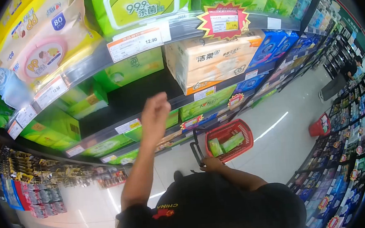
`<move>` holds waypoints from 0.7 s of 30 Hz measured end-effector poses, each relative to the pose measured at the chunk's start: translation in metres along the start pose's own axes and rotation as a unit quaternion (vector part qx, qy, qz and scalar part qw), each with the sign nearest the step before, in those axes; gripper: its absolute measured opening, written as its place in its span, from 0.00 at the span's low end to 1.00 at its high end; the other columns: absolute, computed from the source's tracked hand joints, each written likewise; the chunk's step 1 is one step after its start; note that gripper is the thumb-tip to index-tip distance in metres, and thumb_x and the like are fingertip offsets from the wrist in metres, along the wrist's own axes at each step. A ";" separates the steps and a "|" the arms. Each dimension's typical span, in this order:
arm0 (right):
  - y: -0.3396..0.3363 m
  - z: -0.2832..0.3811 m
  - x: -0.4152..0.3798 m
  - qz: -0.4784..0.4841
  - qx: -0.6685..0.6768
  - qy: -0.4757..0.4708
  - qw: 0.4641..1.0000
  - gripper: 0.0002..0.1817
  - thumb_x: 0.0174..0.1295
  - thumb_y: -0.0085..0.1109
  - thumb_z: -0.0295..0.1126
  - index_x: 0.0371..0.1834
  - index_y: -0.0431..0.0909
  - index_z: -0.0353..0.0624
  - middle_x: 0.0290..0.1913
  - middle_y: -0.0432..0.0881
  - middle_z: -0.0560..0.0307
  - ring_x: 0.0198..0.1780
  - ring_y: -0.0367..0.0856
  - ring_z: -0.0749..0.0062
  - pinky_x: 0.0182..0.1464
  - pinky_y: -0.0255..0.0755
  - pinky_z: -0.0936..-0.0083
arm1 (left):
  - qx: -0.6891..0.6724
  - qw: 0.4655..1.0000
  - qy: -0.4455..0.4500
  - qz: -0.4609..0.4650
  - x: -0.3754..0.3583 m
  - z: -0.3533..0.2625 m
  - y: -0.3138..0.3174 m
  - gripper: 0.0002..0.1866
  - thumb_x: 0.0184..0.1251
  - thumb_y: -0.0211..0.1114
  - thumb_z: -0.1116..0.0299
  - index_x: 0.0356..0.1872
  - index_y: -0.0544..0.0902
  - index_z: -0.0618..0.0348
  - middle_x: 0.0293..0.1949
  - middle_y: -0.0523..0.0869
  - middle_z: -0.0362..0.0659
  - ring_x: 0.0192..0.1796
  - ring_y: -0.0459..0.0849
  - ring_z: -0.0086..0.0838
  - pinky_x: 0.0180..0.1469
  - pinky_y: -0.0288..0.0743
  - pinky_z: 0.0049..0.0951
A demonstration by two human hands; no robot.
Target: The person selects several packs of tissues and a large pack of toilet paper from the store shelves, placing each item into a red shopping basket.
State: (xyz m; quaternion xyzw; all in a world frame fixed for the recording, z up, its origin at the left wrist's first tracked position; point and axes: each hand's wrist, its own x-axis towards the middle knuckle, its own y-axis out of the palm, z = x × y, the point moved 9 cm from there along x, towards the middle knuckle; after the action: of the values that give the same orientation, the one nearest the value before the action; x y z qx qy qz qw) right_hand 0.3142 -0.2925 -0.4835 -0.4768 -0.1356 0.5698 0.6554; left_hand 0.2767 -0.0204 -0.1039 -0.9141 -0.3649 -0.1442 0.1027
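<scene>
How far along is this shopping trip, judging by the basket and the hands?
Two green packs already lie in the red basket. The right hand grips the basket handle, while the left hand is raised, empty, toward the shelf of green tissue packs. The basket has plenty of room; how much remains cannot be told.

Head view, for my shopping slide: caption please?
Left hand raised toward tissue shelves; right hand holds red basket.

Red mesh basket (pixel 235 132) w/ green packs (pixel 227 144); black shirt (pixel 224 209), red-yellow logo (pixel 165 210).
</scene>
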 end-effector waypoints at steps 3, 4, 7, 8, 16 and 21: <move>-0.002 -0.014 0.002 0.016 0.025 -0.006 1.000 0.22 0.56 0.64 0.53 0.45 0.82 0.48 0.46 0.81 0.48 0.51 0.80 0.51 0.54 0.75 0.57 | 0.030 0.997 0.056 -0.049 0.040 -0.057 -0.004 0.21 0.70 0.64 0.66 0.60 0.77 0.65 0.55 0.79 0.48 0.54 0.81 0.32 0.53 0.78 0.32; -0.004 -0.020 0.003 0.017 0.028 -0.012 0.999 0.23 0.56 0.64 0.53 0.45 0.82 0.48 0.45 0.81 0.48 0.52 0.80 0.52 0.54 0.75 0.57 | 0.044 0.994 0.080 -0.064 0.050 -0.072 0.000 0.22 0.70 0.64 0.65 0.61 0.76 0.65 0.55 0.79 0.49 0.54 0.81 0.34 0.53 0.78 0.32; -0.015 -0.038 0.004 0.034 0.047 -0.028 0.998 0.23 0.57 0.64 0.53 0.45 0.82 0.47 0.45 0.80 0.47 0.52 0.80 0.52 0.54 0.75 0.59 | 0.100 0.977 0.154 -0.106 0.076 -0.105 0.019 0.24 0.69 0.65 0.61 0.61 0.76 0.67 0.53 0.80 0.50 0.54 0.80 0.34 0.51 0.77 0.31; -0.021 -0.044 0.004 0.041 0.055 -0.032 0.997 0.23 0.57 0.64 0.53 0.45 0.82 0.47 0.45 0.80 0.47 0.52 0.80 0.52 0.54 0.74 0.59 | 0.106 0.981 0.125 -0.099 0.084 -0.110 0.028 0.25 0.69 0.65 0.61 0.60 0.77 0.67 0.53 0.80 0.50 0.53 0.80 0.33 0.50 0.77 0.31; -0.070 -0.065 -0.020 -0.038 0.116 -0.078 0.989 0.22 0.56 0.66 0.52 0.43 0.83 0.45 0.44 0.80 0.51 0.49 0.81 0.56 0.52 0.74 0.63 | 0.057 0.993 0.040 -0.095 0.126 -0.110 0.079 0.22 0.63 0.68 0.65 0.54 0.81 0.68 0.51 0.84 0.47 0.45 0.82 0.27 0.49 0.75 0.28; -0.077 -0.076 -0.019 -0.047 0.137 -0.071 0.987 0.21 0.55 0.67 0.50 0.44 0.85 0.48 0.46 0.82 0.53 0.51 0.82 0.57 0.54 0.75 0.63 | 0.034 0.994 0.007 -0.107 0.136 -0.094 0.076 0.19 0.63 0.67 0.69 0.52 0.82 0.69 0.47 0.86 0.46 0.47 0.81 0.26 0.52 0.74 0.27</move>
State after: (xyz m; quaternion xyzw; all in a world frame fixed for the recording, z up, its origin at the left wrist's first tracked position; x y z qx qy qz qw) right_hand 0.4106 -0.3373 -0.4554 -0.3332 -0.1250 0.5839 0.7296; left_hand 0.4062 -0.0159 0.0240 -0.8648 -0.4643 -0.1482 0.1206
